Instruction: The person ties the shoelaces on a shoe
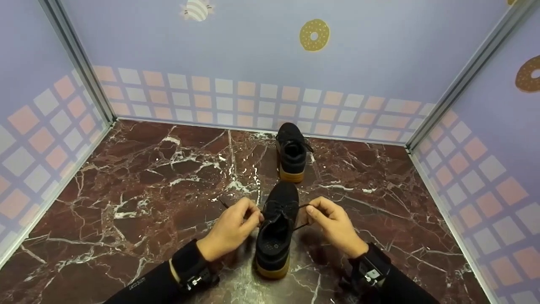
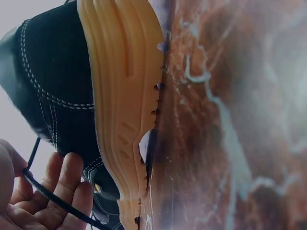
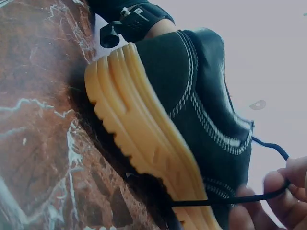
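Note:
A black lace-up shoe [image 1: 270, 255] with a tan sole stands on the marbled surface, toe pointing away from me. Left of its opening, my left hand [image 1: 232, 230] pinches one shoelace [image 2: 50, 194] between thumb and fingers, and the loose end sticks out past the knuckles. On the other side my right hand [image 1: 335, 226] pinches the second shoelace [image 3: 225, 200]. That lace forms a loop from the eyelets to my fingertips, and its tail crosses in front of the sole [image 3: 139, 110] in the right wrist view. The laces cross over the tongue between both hands.
Just beyond the toe stands a matching black shoe [image 1: 291, 147], its heel toward me, near the back wall [image 1: 253, 50]. Side panels [image 1: 33, 126] enclose the dark red marbled surface [image 1: 168, 198] on left and right.

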A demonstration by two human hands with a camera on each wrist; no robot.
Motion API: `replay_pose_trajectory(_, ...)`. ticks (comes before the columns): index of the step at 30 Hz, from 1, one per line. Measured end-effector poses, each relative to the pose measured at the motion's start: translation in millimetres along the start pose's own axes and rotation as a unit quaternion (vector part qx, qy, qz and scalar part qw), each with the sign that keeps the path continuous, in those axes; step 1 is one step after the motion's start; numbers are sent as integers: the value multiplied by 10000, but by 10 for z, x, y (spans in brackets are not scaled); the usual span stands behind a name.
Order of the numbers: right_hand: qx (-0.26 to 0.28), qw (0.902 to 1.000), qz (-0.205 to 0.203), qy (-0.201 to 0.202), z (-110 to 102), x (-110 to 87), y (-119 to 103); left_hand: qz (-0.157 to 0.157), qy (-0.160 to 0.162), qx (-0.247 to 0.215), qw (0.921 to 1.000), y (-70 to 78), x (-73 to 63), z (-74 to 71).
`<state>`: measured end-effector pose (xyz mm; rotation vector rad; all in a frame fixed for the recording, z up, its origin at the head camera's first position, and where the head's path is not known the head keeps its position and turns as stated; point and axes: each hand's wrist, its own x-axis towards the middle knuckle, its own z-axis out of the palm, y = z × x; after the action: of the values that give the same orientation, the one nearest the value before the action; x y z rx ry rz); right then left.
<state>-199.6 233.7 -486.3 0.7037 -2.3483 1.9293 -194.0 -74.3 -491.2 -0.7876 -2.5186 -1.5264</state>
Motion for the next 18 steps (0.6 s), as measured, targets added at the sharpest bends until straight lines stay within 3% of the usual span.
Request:
replay_pose_trajectory(3,41,9998,-85,164,-27,20,-2,-84,50,-171,9998,-1,-4,10)
replay_pose_trajectory(6,-273,9980,-45,567,-83,41,-38,-204,-56,-292,9994,11,-10,20)
replay_pose_trajectory(9,-501,9961,-28,727,-168,61,-75,-242,-206,-320,9990,26,-24,25)
replay_pose_trajectory(14,-859,9946,36,573,-344,97,-48,39,-442,-208,9988,38,-35,16)
replay_pose_trajectory(18,-1095,9929,336,313,-440,123,11,263,-610,-210,9976,21,-21,-4)
